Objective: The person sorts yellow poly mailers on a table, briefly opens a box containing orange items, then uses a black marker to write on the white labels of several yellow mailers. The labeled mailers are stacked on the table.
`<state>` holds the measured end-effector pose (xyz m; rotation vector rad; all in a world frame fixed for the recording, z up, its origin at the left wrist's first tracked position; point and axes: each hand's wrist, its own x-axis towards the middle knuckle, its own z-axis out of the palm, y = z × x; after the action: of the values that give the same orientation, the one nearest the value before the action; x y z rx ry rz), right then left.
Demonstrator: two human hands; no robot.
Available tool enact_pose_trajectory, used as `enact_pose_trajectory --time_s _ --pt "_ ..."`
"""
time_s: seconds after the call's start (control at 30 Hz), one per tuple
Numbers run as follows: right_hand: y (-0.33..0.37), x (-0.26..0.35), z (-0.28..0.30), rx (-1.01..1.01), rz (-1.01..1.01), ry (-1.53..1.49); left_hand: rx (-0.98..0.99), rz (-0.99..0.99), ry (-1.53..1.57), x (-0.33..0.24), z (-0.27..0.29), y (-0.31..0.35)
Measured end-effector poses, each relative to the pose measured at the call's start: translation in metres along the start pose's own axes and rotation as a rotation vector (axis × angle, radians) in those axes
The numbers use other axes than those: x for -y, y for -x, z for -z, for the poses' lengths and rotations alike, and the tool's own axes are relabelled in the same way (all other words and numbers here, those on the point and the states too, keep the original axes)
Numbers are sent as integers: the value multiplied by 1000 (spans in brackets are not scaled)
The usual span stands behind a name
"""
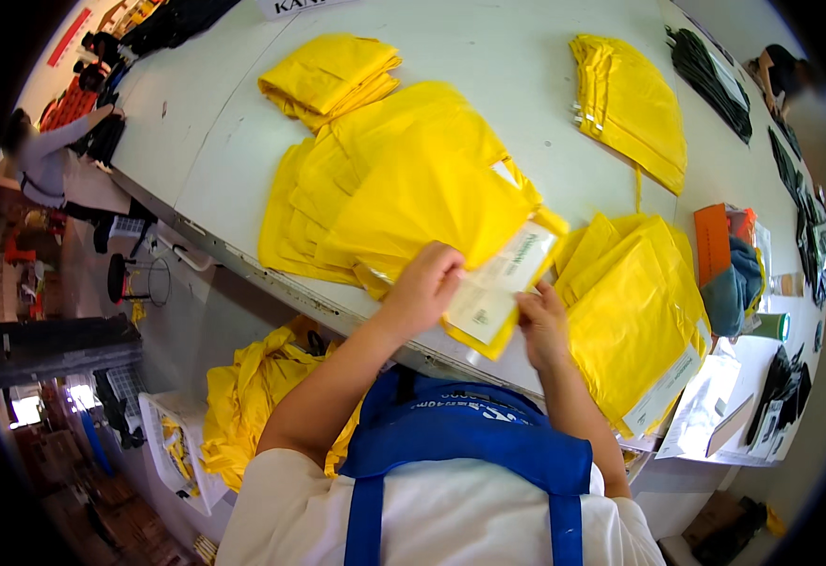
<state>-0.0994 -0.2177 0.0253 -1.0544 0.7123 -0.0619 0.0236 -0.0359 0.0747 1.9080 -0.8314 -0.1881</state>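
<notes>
Both my hands are at the near edge of the table, on a flat yellow package (484,346) with a white printed card (500,283) along one side. My left hand (429,285) has its fingers curled and closed at the card's left edge. Opposite it, my right hand (544,323) pinches the package's right edge. Beyond my hands, overlapping yellow packages (413,179) spread over the table, their layers partly hidden. More yellow packages (635,311) lie in a pile right of my right hand, the lowest card showing at its near edge.
A folded yellow bundle (333,75) lies farther back. Fan-shaped yellow folded material (632,108) is at the back right, near black bundles (710,83). An orange box (712,243) and blue-grey cloth (735,288) stand right. Below the table edge, loose yellow material (257,406) hangs beside a white bin (187,457).
</notes>
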Motion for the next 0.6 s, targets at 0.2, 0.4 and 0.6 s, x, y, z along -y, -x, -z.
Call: enact_pose_trajectory --time_s 0.2,0.4,0.6 --pt "59 52 125 -126 220 -84 152 -189 127 -24 -31 5" --pt "127 60 292 -1013 123 886 -313 385 -427 106 -9 -22" --pt "89 51 201 -970 488 1007 -325 729 -445 108 12 -34"
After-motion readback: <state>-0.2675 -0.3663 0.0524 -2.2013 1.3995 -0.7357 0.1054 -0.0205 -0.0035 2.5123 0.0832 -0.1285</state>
